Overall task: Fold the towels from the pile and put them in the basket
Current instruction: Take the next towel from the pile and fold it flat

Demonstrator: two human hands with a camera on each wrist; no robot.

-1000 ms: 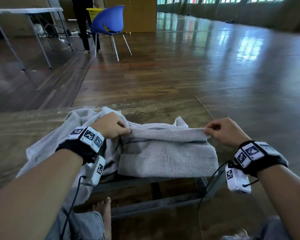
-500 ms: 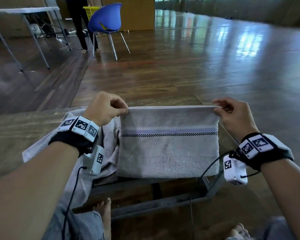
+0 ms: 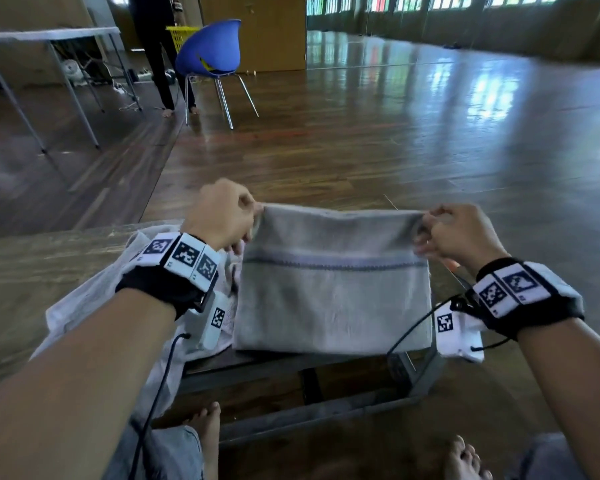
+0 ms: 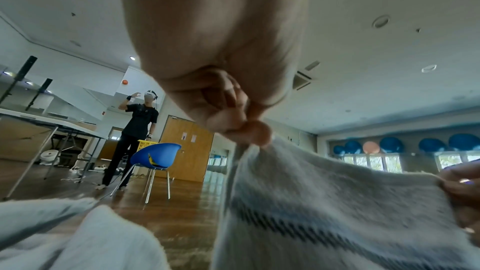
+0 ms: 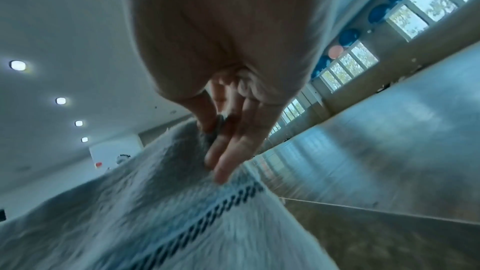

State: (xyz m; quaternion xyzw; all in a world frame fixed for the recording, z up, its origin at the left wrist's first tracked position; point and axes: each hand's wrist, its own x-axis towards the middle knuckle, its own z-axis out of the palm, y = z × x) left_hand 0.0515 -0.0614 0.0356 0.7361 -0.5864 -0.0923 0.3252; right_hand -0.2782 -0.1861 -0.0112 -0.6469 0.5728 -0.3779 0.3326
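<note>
A grey towel (image 3: 333, 299) with a dark checked stripe hangs in front of me, stretched flat between both hands. My left hand (image 3: 222, 216) pinches its upper left corner, thumb against curled fingers (image 4: 244, 128). My right hand (image 3: 454, 233) pinches the upper right corner, with the other fingers (image 5: 231, 151) lying along the cloth (image 5: 155, 213). The towel's lower edge reaches the near edge of the low wooden table (image 3: 32, 271). To the left lies a crumpled pile of pale towels (image 3: 94, 306), also seen in the left wrist view (image 4: 78, 237). A yellow basket (image 3: 182, 38) shows far back behind the chair.
A blue chair (image 3: 212, 53) stands on the wooden floor at the back left, with a person's legs (image 3: 158, 57) behind it. A folding table (image 3: 45, 36) is at far left. My bare feet (image 3: 205, 431) rest under the table's metal frame (image 3: 326, 407).
Both hands have lifted the towel's top edge up from the table, so the towel now hangs spread and upright. Over the last half second it has held about the same height.
</note>
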